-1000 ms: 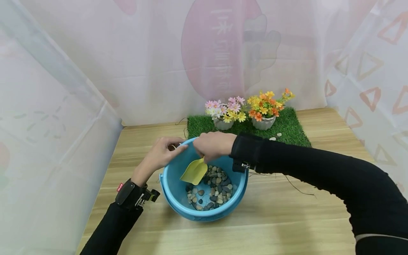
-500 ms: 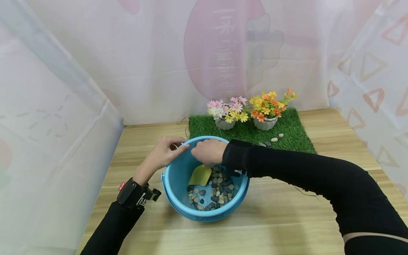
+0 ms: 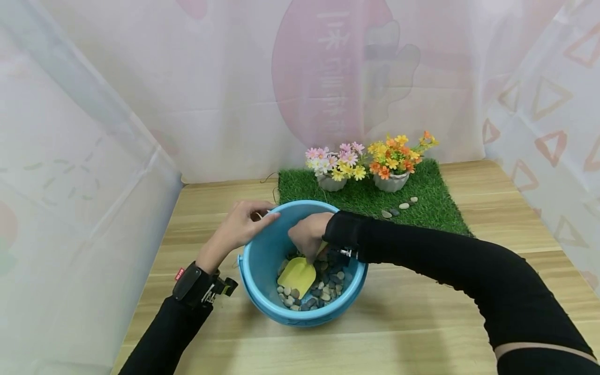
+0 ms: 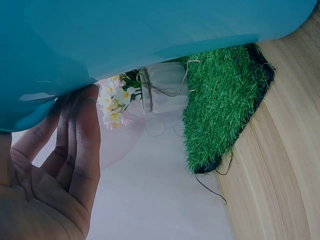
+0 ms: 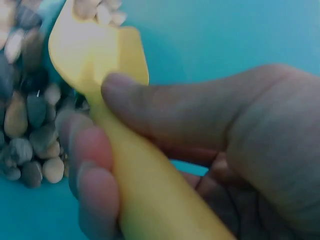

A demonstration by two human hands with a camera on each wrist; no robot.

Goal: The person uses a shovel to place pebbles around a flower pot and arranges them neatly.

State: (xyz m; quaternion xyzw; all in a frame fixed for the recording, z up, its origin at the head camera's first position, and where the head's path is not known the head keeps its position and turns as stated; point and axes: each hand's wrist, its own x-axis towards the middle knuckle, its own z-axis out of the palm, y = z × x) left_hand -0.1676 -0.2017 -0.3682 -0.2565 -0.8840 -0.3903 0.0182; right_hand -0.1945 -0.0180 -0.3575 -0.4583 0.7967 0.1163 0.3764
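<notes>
A blue bucket (image 3: 250, 281) with pebbles (image 3: 330, 286) on its floor stands on the table. My left hand (image 3: 244, 224) grips its rim at the back left, thumb over the edge and fingers against the outer wall; the left wrist view shows those fingers (image 4: 82, 145) along the blue side. Down inside the bucket, my right hand (image 3: 310, 234) holds a yellow toy shovel (image 3: 297, 276) by the handle. Its blade lies low among the stones. In the right wrist view the thumb presses on the shovel's neck (image 5: 102, 110), with fingers curled underneath.
Behind the bucket lies a green turf mat (image 3: 440, 203). On it stand a pot of pink and yellow flowers (image 3: 335, 164) and a pot of orange flowers (image 3: 394, 159), with several loose pebbles (image 3: 404, 206). Printed cloth (image 3: 225, 94) hangs around the wooden table (image 3: 398, 323).
My right hand has moved lower into the bucket with the shovel, and the blade has reached the stones. The left hand stays at the rim.
</notes>
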